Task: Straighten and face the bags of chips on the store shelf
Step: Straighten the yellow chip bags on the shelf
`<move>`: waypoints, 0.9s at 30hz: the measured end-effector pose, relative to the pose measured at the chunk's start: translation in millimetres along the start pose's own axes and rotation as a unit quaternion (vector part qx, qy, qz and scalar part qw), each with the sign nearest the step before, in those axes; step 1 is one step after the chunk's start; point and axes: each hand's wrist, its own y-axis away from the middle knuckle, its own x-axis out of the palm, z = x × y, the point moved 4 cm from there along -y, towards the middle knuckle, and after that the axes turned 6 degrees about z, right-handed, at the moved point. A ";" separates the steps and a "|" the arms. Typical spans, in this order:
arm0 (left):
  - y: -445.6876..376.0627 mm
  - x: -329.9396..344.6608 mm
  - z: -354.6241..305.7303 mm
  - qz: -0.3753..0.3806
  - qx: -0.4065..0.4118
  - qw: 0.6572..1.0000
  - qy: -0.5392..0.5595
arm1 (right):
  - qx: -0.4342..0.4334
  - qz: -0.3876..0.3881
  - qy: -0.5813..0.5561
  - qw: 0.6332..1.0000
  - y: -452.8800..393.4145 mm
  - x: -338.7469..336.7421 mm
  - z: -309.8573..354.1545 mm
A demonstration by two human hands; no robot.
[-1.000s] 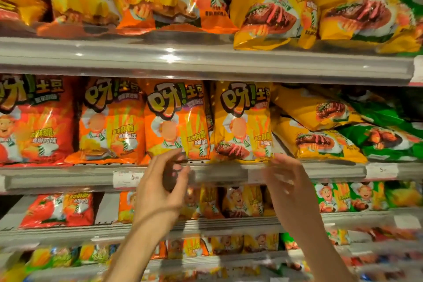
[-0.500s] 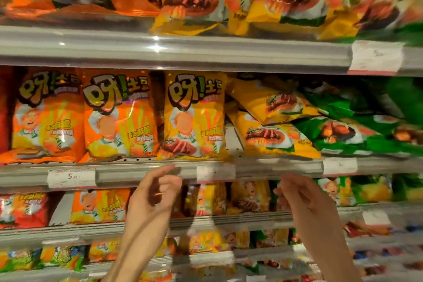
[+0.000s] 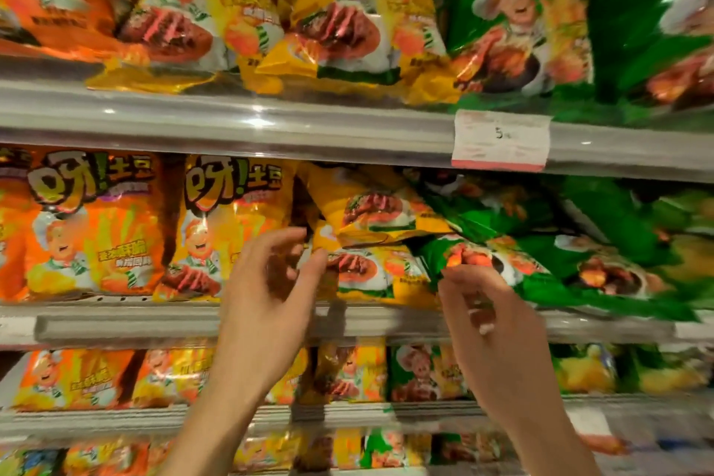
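Hands [image 3: 266, 294] [image 3: 490, 325] loosely curled, bags [image 3: 367, 270] unheld

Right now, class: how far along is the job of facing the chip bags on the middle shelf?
Done: the orange bag and upright yellow bag stand facing out. In hand: the left hand and right hand reach the slumped yellow bags, with no grip visible yet. Left: those bags and the toppled green bags.

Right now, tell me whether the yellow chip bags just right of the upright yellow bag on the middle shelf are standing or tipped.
Tipped. The two yellow foil chip bags lie stacked and slanted on their sides, printing sideways, unlike the upright yellow bag beside them.
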 end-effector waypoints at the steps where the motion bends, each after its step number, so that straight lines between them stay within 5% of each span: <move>1: -8.9 4.1 -5.1 0.006 0.018 0.999 -0.031 | -0.040 -0.023 0.049 0.998 -5.6 -1.8 4.6; 5: -36.5 29.3 -11.7 0.081 0.007 0.991 -0.109 | -0.155 -0.091 0.184 0.966 -27.8 2.0 11.6; 11: -56.1 48.0 -11.0 0.123 0.006 0.960 -0.252 | -0.065 -0.073 0.247 0.964 -49.5 7.9 6.9; 27: -40.0 -22.1 -2.4 0.231 0.036 0.972 0.002 | 0.063 0.025 0.236 0.969 -64.9 0.9 33.3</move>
